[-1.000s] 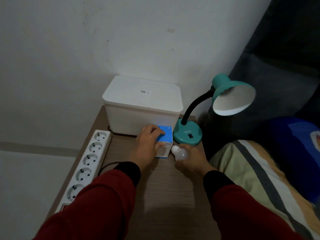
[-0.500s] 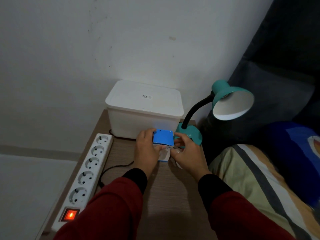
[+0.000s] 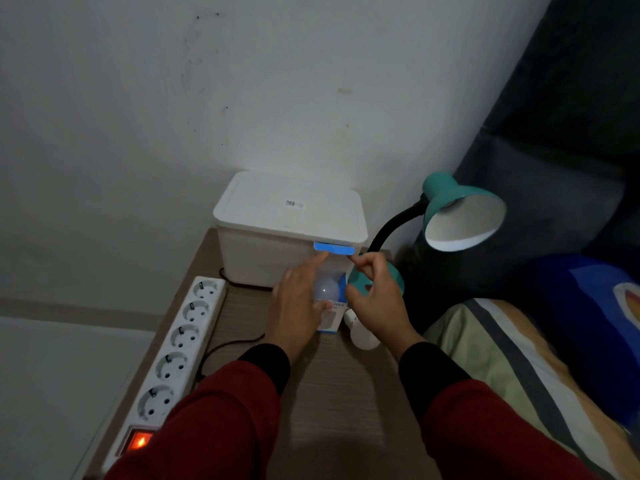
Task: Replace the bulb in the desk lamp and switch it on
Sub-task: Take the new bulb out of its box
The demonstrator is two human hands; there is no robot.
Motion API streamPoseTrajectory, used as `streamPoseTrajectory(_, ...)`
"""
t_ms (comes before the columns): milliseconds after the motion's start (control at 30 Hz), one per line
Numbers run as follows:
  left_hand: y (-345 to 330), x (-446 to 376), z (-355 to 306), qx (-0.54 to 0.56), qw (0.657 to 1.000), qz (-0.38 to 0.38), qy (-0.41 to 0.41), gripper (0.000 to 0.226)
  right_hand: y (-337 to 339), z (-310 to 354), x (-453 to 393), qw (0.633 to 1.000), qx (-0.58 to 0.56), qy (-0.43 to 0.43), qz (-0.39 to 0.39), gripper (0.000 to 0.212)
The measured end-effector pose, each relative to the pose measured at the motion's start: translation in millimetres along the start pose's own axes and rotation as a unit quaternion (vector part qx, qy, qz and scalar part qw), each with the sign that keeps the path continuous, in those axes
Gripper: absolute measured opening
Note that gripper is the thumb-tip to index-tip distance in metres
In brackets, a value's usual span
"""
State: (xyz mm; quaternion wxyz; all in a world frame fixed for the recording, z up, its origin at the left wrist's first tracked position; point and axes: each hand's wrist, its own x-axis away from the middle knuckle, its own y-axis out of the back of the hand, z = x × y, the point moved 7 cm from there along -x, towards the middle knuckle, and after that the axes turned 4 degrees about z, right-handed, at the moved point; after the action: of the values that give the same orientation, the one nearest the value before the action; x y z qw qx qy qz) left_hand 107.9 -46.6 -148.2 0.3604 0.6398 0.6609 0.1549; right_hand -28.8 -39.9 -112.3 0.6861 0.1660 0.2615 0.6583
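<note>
White frosted bulb point(image 3: 326, 289) sits dome-up in opened small blue cardboard box point(image 3: 330, 315), at 12 o'clock from left hand point(image 3: 300, 306), closer than right. Left steadying box; right hand point(image 3: 375, 299) pinching blue flap point(image 3: 334, 248).

Wood-grain tabletop point(image 3: 332, 403) carries a white storage box point(image 3: 291, 233), power strip point(image 3: 176, 344), teal lamp point(image 3: 394, 278), opened bulb carton point(image 3: 330, 315) and a loose bulb point(image 3: 362, 332).
</note>
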Motion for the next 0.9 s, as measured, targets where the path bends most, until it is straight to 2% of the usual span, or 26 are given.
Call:
streamPoseTrajectory(100,2.1,-10.7,2.0,-0.060,0.997,0.035,-0.033,0.104,-4.3,2.9,-5.6,0.998,0.053,0.019,0.022,0.034)
streamPoseTrajectory(167,3.4,-17.2,5.9,-0.090,0.993,0.070,-0.026,0.113,-9.9,-1.1,-9.9,0.995,0.083,0.008,0.045,0.038)
streamPoseTrajectory(367,-0.6,-23.4,14.0,-0.051,0.984,0.168,-0.020,0.124,-23.9,-14.8,-24.7,0.985,0.127,-0.035,0.113,0.052)
streamPoseTrajectory(633,-6.5,-23.6,15.9,0.006,0.985,0.170,-0.020,0.123,-35.9,-19.8,-39.4,0.975,0.142,-0.047,0.166,0.057)
streamPoseTrajectory(900,-5.8,-22.2,13.1,0.011,0.987,0.159,-0.022,0.125,-30.3,-14.8,-32.0,0.989,0.107,-0.032,0.101,0.061)
